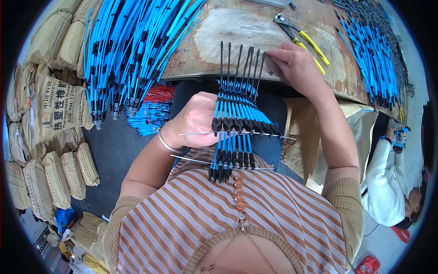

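The left hand (197,119) is clenching a fanned bundle of blue-and-black rods (235,118) threaded on thin metal wires (237,133), its fingers hiding behind them. The right hand (296,68) is pinching the black rod tips against the worn wooden bench (237,27). Yellow-handled pliers (303,39) are lying beyond; more blue rods (127,50) are hanging left, partly cut off.
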`<state>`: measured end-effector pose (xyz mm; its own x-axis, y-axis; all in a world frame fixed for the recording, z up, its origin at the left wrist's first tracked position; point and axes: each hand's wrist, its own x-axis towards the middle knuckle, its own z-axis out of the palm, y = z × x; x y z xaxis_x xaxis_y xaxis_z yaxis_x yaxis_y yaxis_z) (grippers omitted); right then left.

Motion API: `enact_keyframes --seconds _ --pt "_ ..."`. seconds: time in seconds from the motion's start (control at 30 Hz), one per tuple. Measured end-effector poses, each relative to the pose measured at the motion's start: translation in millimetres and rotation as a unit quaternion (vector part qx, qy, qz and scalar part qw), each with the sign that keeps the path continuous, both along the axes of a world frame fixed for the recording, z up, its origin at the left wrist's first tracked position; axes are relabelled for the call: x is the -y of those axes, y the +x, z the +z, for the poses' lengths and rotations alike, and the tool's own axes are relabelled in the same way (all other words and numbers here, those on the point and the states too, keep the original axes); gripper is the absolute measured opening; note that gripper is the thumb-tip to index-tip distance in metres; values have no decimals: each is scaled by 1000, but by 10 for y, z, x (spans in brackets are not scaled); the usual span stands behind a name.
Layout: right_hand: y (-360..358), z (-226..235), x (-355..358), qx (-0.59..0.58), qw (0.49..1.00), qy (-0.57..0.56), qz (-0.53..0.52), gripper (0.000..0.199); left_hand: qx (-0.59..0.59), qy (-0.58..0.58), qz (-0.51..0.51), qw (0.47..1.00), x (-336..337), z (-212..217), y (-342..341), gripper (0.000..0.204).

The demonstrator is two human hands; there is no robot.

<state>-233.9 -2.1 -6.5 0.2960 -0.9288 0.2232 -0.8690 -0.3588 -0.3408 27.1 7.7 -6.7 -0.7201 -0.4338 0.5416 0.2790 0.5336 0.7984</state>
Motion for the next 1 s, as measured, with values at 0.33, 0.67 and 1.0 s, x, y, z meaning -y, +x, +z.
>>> enact_keyframes --seconds 0.33,0.67,1.0 --pt "22 -27 204 13 998 -32 50 12 12 17 23 1000 -5 47 -8 20" --pt "27 12 394 29 991 -30 127 13 30 74 8 997 2 -83 1 16" --pt "218 199 431 -89 977 -7 191 35 49 292 -7 955 -32 -30 41 16"
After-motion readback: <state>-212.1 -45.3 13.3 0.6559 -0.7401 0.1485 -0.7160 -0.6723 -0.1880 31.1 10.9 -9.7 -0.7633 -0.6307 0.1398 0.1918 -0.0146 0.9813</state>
